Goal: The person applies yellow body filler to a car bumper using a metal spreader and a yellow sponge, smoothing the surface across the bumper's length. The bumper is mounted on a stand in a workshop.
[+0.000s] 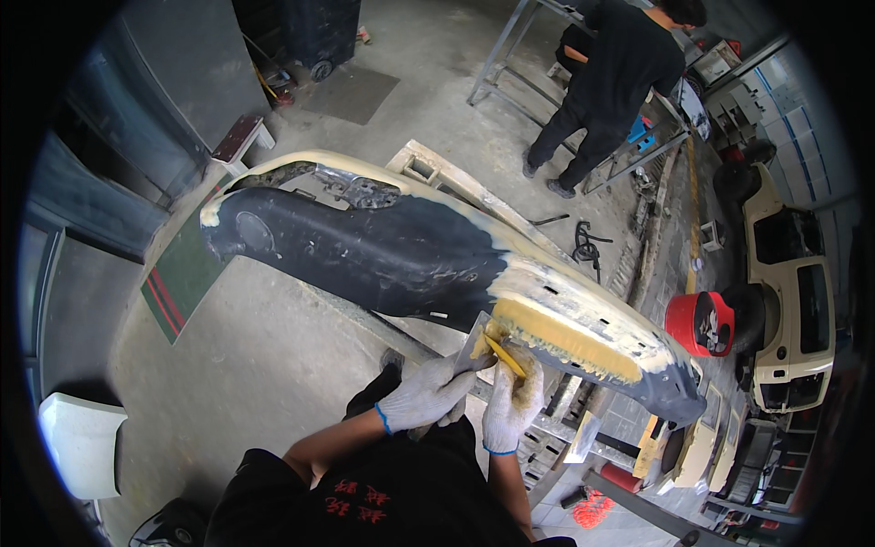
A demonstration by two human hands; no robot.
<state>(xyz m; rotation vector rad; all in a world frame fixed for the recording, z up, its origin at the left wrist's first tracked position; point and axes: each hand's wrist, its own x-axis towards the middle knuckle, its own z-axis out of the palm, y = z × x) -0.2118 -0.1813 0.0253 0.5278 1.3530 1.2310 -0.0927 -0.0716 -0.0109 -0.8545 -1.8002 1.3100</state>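
My left hand [427, 396], in a white knit glove with a blue cuff, grips a flat metal spreading plate [473, 347] smeared with yellow filler. A yellow spreader [506, 355] is held in my right hand [516, 400], gloved the same way and stained with filler; its tip meets the plate. Just beyond both hands lies a long vehicle bumper cover [362, 253], dark grey on its left part and pale cream along the far edge. A band of wet-looking yellow filler [567, 338] with a ragged lower edge runs along its right part, beside older sanded patches.
A metal stand [562, 396] supports the bumper. A co-worker in black [618, 75] stands by a metal frame at the top. To the right are a red bucket [697, 323] and a beige vehicle body [786, 308]. A small stool [238, 140] stands behind the bumper's left end.
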